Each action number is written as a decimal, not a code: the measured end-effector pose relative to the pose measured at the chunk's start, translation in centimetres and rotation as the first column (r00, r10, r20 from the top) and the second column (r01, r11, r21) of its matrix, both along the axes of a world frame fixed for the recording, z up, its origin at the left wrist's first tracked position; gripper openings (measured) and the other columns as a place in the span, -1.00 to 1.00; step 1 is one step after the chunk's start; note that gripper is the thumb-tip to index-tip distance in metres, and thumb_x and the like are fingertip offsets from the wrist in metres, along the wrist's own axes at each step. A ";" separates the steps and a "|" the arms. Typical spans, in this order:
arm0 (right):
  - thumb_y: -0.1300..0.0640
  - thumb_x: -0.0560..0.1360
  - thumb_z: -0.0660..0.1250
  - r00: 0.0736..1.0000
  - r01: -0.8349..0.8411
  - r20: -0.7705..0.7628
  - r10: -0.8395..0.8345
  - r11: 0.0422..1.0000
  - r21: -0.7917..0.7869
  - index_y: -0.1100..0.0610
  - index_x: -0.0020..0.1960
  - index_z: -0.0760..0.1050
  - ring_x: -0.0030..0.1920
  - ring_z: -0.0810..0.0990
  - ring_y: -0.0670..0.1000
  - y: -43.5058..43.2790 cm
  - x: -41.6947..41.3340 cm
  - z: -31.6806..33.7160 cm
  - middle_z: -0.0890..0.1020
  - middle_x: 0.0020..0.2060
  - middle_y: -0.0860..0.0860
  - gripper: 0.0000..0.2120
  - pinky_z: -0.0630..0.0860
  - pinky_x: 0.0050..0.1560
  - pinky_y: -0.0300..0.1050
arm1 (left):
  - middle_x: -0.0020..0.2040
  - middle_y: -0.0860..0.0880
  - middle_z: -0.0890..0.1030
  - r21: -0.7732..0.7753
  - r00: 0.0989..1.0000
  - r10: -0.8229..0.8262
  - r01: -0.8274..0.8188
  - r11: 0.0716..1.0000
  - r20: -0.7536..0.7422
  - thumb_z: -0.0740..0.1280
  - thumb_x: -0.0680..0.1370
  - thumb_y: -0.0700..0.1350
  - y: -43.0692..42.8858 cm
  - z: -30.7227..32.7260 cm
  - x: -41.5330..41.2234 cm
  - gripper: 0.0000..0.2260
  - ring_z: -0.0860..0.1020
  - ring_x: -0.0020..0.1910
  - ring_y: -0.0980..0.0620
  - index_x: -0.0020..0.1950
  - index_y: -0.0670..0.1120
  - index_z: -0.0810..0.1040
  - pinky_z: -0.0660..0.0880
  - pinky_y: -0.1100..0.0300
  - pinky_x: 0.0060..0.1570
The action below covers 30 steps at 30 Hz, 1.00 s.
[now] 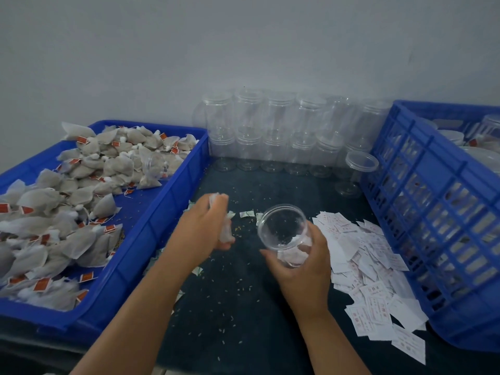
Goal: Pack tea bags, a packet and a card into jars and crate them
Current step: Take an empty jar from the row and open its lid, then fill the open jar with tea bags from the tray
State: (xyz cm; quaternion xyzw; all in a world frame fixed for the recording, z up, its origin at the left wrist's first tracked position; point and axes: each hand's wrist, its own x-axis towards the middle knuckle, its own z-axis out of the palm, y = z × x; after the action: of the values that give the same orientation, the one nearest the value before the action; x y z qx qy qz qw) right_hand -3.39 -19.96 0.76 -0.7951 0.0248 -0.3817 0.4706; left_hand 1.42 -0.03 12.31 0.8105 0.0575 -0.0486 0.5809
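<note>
Nearby: tea-bag tray (173, 196) left, cards (370, 269), crate (470, 326) right.

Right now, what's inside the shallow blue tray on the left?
The blue tray holds a heap of tea bags with red tags, plus one clear jar lying on its side. Anything beneath the heap is covered.

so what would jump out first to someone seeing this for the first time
At centre, the left hand grips white tea bags just beside the clear jar that the right hand holds, mouth open. On the left a heap of tea bags fills a blue tray, and stacked empty jars line the back wall.
</note>
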 end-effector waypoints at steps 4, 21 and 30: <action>-0.37 0.18 0.65 0.984 -0.101 -0.122 0.130 0.970 0.219 -0.42 0.39 0.35 0.19 0.68 -0.12 -0.2 -0.2 0.3 0.53 0.32 -0.43 -0.14 0.67 0.09 -0.14 | -0.23 0.15 0.74 0.273 0.994 -0.083 0.059 0.960 0.076 0.26 0.68 0.01 1.0 -4.8 1.2 -0.81 0.70 -0.25 0.18 0.05 0.16 0.68 0.61 0.18 -0.18; -0.31 0.20 0.65 0.916 -0.334 -0.213 0.340 0.940 0.065 -0.30 0.42 0.36 0.31 0.53 -0.36 1.0 -1.0 1.0 0.54 0.28 -0.44 -0.13 0.38 0.18 -0.57 | -0.10 0.31 0.58 0.706 0.940 -0.053 -0.215 0.675 0.337 0.13 0.49 0.48 12.7 4.8 0.0 -0.59 0.54 -0.10 0.30 0.06 0.28 0.58 0.47 0.18 -0.17; -0.31 0.17 0.66 0.898 -0.340 -0.260 0.355 0.935 0.105 -0.45 0.34 0.36 0.26 0.58 -0.31 1.1 -1.4 1.4 0.56 0.23 -0.48 -0.18 0.54 0.18 -0.24 | 0.65 -0.19 0.20 0.740 0.842 0.465 -0.124 0.661 -0.275 0.26 0.50 0.49 33.0 -1.5 6.4 -0.14 0.25 0.57 -0.34 0.68 0.12 0.11 0.22 -0.40 0.49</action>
State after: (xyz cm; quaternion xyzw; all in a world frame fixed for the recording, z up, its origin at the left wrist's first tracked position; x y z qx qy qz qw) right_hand -4.74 -18.82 2.12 -0.8182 -0.0417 -0.1769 0.5455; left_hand 7.81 32.97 10.83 0.9134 0.3358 -0.1082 0.2031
